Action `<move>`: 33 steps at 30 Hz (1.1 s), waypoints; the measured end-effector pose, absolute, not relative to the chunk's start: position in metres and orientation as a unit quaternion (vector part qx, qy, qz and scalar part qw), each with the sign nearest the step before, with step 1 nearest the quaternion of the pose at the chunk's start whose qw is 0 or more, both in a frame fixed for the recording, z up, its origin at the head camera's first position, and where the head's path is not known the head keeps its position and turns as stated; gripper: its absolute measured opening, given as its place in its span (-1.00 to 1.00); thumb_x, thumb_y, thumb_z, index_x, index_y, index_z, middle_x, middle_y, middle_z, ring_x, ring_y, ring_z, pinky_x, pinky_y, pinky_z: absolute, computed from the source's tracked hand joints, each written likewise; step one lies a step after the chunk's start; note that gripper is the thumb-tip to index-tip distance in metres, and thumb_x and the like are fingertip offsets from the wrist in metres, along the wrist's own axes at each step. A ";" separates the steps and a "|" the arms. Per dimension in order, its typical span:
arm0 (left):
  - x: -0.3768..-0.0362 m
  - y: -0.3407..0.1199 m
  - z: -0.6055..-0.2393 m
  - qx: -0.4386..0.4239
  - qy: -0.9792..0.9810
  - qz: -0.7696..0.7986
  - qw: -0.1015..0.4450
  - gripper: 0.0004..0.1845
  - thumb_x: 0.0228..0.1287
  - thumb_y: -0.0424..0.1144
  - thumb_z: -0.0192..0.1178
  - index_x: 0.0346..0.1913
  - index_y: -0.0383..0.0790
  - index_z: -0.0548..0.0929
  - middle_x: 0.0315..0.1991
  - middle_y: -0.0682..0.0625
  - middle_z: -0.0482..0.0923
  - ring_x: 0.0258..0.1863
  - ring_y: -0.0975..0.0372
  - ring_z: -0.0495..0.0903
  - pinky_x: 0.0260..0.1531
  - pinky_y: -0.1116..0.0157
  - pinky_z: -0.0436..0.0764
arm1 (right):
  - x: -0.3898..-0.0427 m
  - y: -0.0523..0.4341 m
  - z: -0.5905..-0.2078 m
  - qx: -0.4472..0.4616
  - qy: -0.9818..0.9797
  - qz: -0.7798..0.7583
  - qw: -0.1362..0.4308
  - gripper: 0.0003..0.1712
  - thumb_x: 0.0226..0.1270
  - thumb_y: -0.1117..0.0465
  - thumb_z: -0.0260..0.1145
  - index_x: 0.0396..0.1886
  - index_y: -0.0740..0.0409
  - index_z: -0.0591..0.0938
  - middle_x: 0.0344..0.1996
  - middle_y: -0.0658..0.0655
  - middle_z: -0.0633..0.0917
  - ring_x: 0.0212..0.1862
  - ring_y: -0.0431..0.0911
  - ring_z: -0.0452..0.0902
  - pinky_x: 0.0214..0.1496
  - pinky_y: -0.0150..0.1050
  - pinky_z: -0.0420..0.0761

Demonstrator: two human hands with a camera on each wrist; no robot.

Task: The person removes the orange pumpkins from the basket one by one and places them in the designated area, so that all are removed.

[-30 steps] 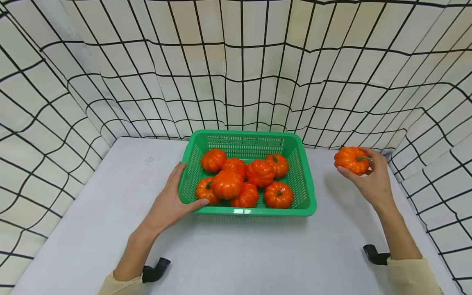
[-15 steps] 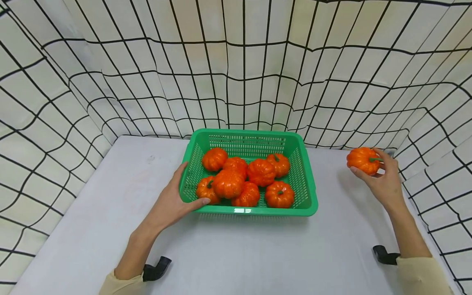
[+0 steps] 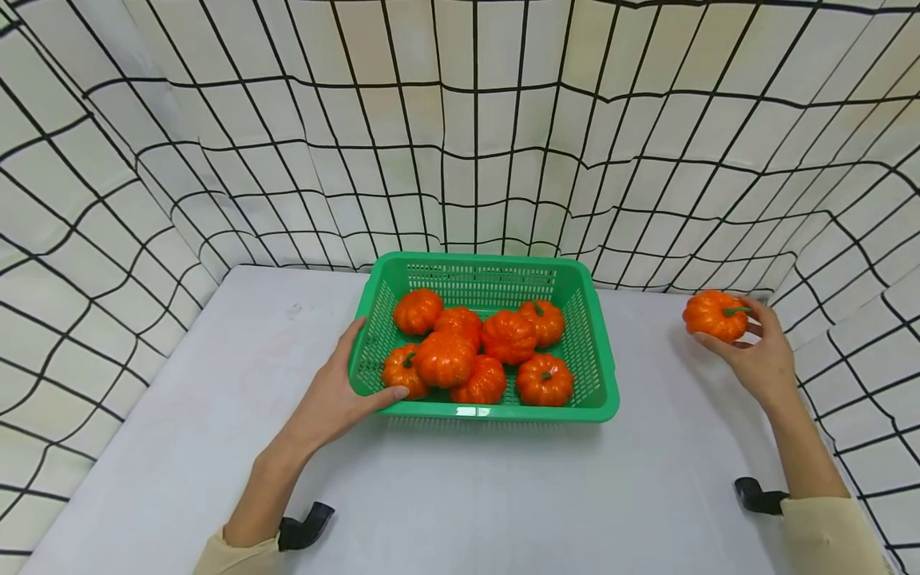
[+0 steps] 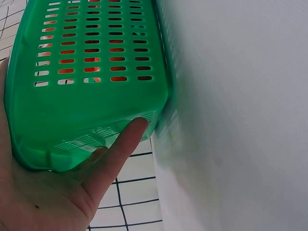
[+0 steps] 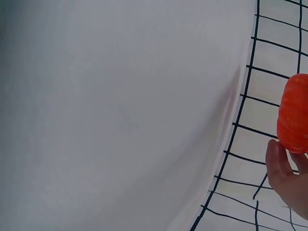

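A green slotted basket [image 3: 598, 375] stands mid-table and holds several small orange pumpkins [image 3: 509, 336]. My left hand [image 3: 338, 383] rests against its near-left corner, fingers straight along the side wall and thumb on the front rim; the left wrist view shows that thumb [image 4: 120, 144] pressed to the basket's corner [image 4: 86, 106]. Out to the right, above the table's far right edge, my right hand [image 3: 755, 351] grips one orange pumpkin [image 3: 714, 315] with a green stem, fingers curled round it. In the right wrist view only a slice of that pumpkin [image 5: 294, 115] shows at the frame's right edge.
The white table [image 3: 216, 399] is walled on three sides by a white cloth with a black grid [image 3: 460, 144]. Two black clamps [image 3: 305, 525] [image 3: 755, 495] sit near the front edge beside my forearms.
My right hand has carried the pumpkin farther right, away from the basket and slightly down. The left hand has stayed at the basket's corner.
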State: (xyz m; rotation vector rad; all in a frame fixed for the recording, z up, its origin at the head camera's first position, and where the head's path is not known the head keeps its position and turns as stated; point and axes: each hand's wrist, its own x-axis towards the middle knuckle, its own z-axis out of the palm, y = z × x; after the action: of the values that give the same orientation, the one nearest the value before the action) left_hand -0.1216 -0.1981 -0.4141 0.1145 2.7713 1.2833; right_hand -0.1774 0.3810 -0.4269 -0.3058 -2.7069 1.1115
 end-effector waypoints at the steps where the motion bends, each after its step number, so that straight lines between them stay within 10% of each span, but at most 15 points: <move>1: -0.121 -0.198 -0.414 0.037 0.906 0.420 0.043 0.30 0.17 0.22 0.48 0.72 0.03 -0.22 0.67 -0.22 0.07 0.49 -0.17 0.33 0.39 -0.33 0.42 | -0.178 0.383 -0.427 -0.105 -0.917 0.373 0.097 0.08 0.39 -0.06 0.46 0.69 0.09 0.07 0.58 0.41 0.23 0.40 0.38 0.26 -0.15 -0.63 0.31; 9: -0.122 -0.195 -0.415 0.037 0.904 0.424 0.044 0.29 0.17 0.21 0.48 0.72 0.05 -0.21 0.67 -0.20 0.08 0.48 -0.16 0.35 0.39 -0.32 0.42 | -0.180 0.395 -0.426 -0.122 -0.921 0.357 0.095 0.06 0.40 -0.03 0.45 0.66 0.26 0.10 0.53 0.52 0.17 0.40 0.45 0.24 -0.14 -0.49 0.38; 15: -0.122 -0.195 -0.413 0.036 0.905 0.421 0.045 0.29 0.17 0.23 0.47 0.72 0.06 -0.22 0.68 -0.22 0.05 0.51 -0.19 0.31 0.39 -0.34 0.41 | -0.186 0.404 -0.428 -0.132 -0.925 0.346 0.089 0.05 0.45 -0.06 0.39 0.67 0.28 0.07 0.47 0.58 0.18 0.41 0.48 0.22 0.07 0.06 0.63; 21: -0.120 -0.199 -0.412 0.032 0.906 0.420 0.044 0.29 0.17 0.21 0.48 0.72 0.07 -0.22 0.68 -0.22 0.05 0.51 -0.20 0.30 0.38 -0.36 0.40 | -0.189 0.405 -0.431 -0.137 -0.925 0.349 0.070 0.06 0.45 -0.07 0.38 0.66 0.33 0.05 0.48 0.58 0.19 0.40 0.46 0.23 -0.16 -0.52 0.33; 33: -0.120 -0.197 -0.414 0.032 0.903 0.427 0.043 0.29 0.17 0.21 0.48 0.72 0.06 -0.21 0.68 -0.21 0.05 0.51 -0.19 0.31 0.39 -0.34 0.41 | -0.195 0.419 -0.431 -0.163 -0.928 0.335 0.033 0.05 0.49 -0.06 0.35 0.64 0.41 0.04 0.54 0.56 0.23 0.42 0.45 0.25 -0.19 -0.49 0.36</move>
State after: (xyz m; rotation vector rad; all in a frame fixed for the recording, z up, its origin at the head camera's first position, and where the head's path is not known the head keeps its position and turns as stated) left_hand -0.1200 -0.1972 -0.4144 0.0972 2.7606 1.3053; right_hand -0.1952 0.4188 -0.4315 -0.5028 -2.8546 1.0297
